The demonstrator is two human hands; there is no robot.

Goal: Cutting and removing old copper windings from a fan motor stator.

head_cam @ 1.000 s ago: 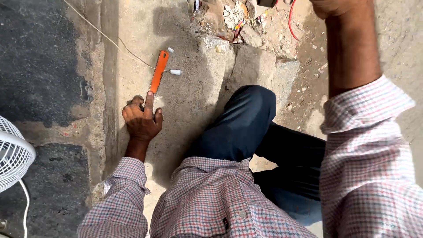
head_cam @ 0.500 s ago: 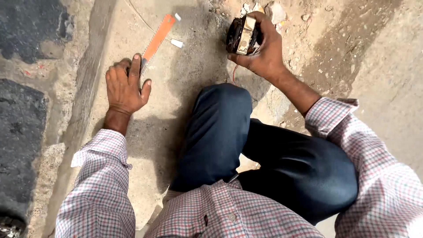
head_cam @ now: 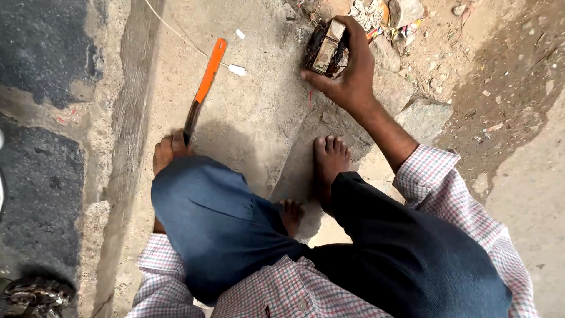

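Right hand: the right hand point(head_cam: 348, 75) is out ahead of the bare foot; fingers point(head_cam: 352, 36) wrapped over the top of a dark, rusty wound metal block with a pale rectangular face point(head_cam: 325, 48), thumb pressing from the near side; it's a firm grasp, the block sitting on the dusty concrete ground point(head_cam: 259, 112) under the fingertips

Left hand: the left hand point(head_cam: 168, 152) is down on the ground, mostly hidden behind the blue-trousered knee point(head_cam: 212, 218); the fingers lie at the dark blade end of a long tool with a bright orange handle point(head_cam: 203, 88); whether they clench the blade or only rest beside it, I cannot tell

Orange tool: flat on the ground, blade end at the left fingertips, handle running away from them; well apart from the right fingers

White scrap: a small white bit point(head_cam: 237, 70) just beside the handle, on the side toward the right fingers

Foot: a bare foot point(head_cam: 329, 162) planted on a grey stone slab point(head_cam: 306, 159), nearer than the right wrist

Rubble: broken stone and coloured debris point(head_cam: 388, 15) just beyond the right fingers

Sleeves: checked pink-and-white shirt cuff point(head_cam: 429, 176) on the right forearm
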